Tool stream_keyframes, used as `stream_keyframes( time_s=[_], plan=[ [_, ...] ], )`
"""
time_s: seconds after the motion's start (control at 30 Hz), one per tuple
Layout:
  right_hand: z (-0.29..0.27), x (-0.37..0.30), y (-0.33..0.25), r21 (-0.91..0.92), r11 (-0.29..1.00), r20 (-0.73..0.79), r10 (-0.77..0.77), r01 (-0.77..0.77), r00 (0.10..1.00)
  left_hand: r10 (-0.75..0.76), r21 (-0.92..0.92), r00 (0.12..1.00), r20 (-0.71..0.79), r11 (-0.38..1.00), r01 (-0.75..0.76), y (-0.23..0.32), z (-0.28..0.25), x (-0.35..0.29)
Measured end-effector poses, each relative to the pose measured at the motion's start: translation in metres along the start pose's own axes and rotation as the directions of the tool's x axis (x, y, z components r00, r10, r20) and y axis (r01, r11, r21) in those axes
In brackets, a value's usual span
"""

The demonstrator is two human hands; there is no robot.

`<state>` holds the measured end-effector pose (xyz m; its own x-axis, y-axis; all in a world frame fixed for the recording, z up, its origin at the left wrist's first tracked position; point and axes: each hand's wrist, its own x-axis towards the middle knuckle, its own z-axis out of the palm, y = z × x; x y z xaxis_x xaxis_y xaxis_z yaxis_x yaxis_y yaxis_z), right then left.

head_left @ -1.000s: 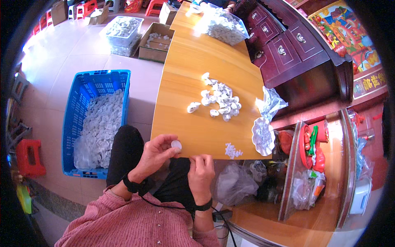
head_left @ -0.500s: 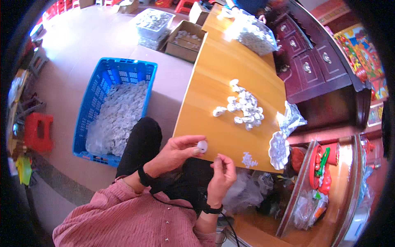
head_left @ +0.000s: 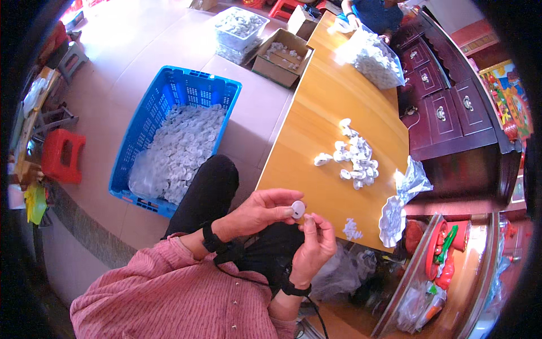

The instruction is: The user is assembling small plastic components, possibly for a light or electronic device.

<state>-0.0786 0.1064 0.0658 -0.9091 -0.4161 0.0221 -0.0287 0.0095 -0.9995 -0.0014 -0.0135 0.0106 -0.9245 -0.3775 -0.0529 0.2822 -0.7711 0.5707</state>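
Observation:
My left hand (head_left: pixel 261 213) pinches a small round white plastic piece (head_left: pixel 298 209) with a dark slot, between thumb and fingertips above the near edge of the wooden table (head_left: pixel 322 113). Close beside it is my right hand (head_left: pixel 315 246), its thumb and fingers pressed together; whatever they hold is too small to make out. On the tabletop lies a loose heap of white round parts (head_left: pixel 360 161). Nearer to me is a little pile of tiny white pieces (head_left: pixel 352 229). A scalloped white dish (head_left: pixel 389 229) with more tiny pieces stands at the table's right edge.
Left of my knee, a blue crate (head_left: pixel 127 164) holds many white parts. Behind it are a clear tub (head_left: pixel 240 25) and a cardboard box (head_left: pixel 276 66). Across the table, a person (head_left: pixel 375 17) sits by a filled plastic bag (head_left: pixel 372 59). A red stool (head_left: pixel 64 155) stands far left.
My right hand has come closer to the round piece in my left hand. The piece's flat, slotted face shows more plainly. The whole view has shifted, moving the surroundings rightward.

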Motion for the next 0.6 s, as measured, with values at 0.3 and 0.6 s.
stream_keyframes(
  time_s=[0.3,0.6],
  plan=[
    [0.006,-0.004,0.002,0.038,0.997,0.029,-0.068,0.067,0.997,-0.020,-0.027,0.999,0.034,0.999,0.021,-0.003,-0.002,-0.001],
    [0.011,-0.005,0.005,-0.054,0.994,-0.014,-0.093,0.092,0.996,0.019,-0.036,0.999,0.036,0.999,-0.018,-0.003,0.002,-0.003]
  ],
)
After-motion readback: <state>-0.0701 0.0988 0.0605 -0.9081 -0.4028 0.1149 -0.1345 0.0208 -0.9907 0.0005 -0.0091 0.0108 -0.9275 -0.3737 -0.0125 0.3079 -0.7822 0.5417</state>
